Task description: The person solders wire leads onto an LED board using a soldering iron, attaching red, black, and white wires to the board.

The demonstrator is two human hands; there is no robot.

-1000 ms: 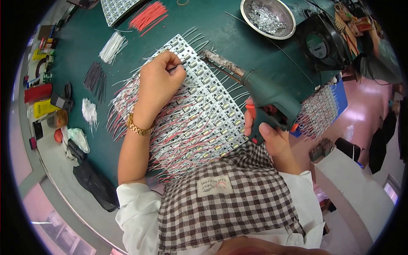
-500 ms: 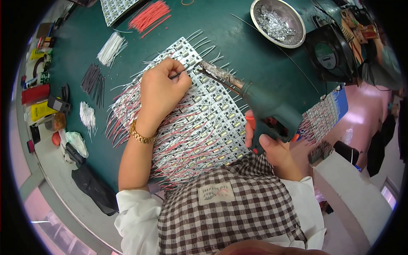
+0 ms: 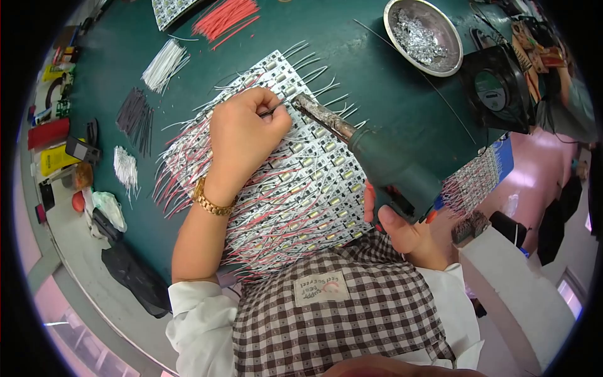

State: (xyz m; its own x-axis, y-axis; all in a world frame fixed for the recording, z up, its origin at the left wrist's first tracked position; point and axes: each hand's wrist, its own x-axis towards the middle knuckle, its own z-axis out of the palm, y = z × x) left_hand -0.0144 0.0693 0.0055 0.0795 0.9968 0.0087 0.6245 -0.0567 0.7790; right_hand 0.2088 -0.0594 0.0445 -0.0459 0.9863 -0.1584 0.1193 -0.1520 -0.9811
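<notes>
A white panel of small circuit boards [image 3: 317, 185], thick with red and white wires, lies on the bench in front of me. Over its upper part, my left hand [image 3: 247, 138] pinches a thin black wire [image 3: 269, 112] between thumb and forefinger; its far end is hard to make out. My right hand [image 3: 407, 234] is wrapped round the handle of a dark green soldering gun [image 3: 386, 164]. The gun's scorched metal barrel points up and left, its tip just right of my left fingertips. Whether the tip touches the board cannot be told.
Bundles of red wires [image 3: 225, 20], white wires [image 3: 164, 65], black wires [image 3: 134, 119] and short white wires [image 3: 125, 168] lie beyond and left. A metal bowl [image 3: 453, 32] with silvery scraps stands far right, near a black fan-like device [image 3: 496, 88]. Another wired panel [image 3: 471, 182] sits right.
The soldering gun has rolled and tilted slightly in my right hand, its tip staying near my left fingers. My left hand has shifted a little to the right, still pinching the black wire.
</notes>
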